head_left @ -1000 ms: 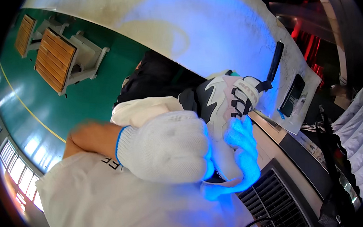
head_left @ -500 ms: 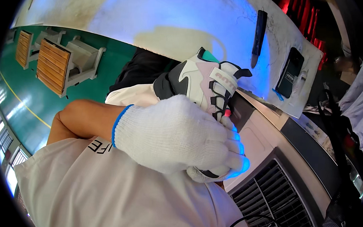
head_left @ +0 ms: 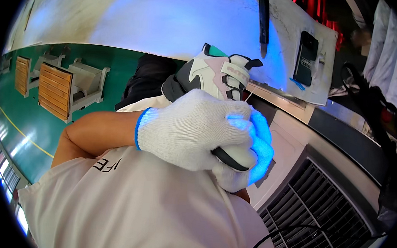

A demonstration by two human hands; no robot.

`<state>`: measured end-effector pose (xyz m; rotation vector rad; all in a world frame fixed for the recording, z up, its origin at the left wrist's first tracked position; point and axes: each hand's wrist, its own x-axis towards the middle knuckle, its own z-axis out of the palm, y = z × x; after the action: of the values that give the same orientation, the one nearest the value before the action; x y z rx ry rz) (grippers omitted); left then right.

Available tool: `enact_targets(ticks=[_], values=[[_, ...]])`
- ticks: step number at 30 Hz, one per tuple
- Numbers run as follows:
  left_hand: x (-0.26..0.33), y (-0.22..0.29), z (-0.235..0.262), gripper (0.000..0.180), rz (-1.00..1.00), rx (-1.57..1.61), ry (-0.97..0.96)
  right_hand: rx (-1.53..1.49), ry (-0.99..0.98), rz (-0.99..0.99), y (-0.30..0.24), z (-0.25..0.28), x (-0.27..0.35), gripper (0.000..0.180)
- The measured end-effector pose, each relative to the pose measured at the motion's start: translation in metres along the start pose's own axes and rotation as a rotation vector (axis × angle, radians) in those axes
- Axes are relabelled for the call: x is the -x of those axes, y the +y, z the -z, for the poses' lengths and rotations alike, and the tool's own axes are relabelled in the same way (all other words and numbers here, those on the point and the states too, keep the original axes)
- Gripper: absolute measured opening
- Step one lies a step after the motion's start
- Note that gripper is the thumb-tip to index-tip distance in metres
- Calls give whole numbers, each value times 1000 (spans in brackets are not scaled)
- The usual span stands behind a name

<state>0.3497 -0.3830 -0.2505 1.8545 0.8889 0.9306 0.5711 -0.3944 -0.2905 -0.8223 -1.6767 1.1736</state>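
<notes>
A sneaker (head_left: 213, 75) in white, pale pink and dark grey, with a wide strap and black laces, is held against my front. My left hand (head_left: 193, 128), in a white knitted glove with a blue cuff, lies across it with curled fingers. Below those fingers a white and black end of the shoe pokes out. My right hand (head_left: 261, 148), also gloved and lit blue, wraps round that end from the far right side. Much of the shoe's front is hidden by both hands. A thin pale strand (head_left: 251, 93) shows beside the laces.
On the pale worktable (head_left: 136, 20), under a blue light patch, lie a dark-handled knife (head_left: 263, 25), a black phone (head_left: 305, 62) and a small clear tube (head_left: 321, 63). A grille (head_left: 316, 213) and black cable (head_left: 287, 226) are at lower right. Wooden-slatted benches (head_left: 55, 90) stand left.
My left hand's fingers have drawn back and curled. The right hand, mostly covered before, now shows round the shoe's end. The view has shifted, with table things appearing farther left and up.
</notes>
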Motion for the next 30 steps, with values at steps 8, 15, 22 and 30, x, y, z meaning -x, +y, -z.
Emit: enact_targets(ticks=[8, 15, 22, 30], values=[[3, -3, -18, 43, -92, -88, 88, -160, -39, -125, -3, 17, 15, 62], [6, -3, -25, 41, -125, -63, 122, -298, 130, -266, -24, 3, 30, 63], [7, -8, -25, 41, -126, 83, 195, -356, 26, -235, -12, 19, 22, 72], [3, -5, -4, 39, -140, 47, 174, -438, -77, -201, -17, 25, 3, 28]])
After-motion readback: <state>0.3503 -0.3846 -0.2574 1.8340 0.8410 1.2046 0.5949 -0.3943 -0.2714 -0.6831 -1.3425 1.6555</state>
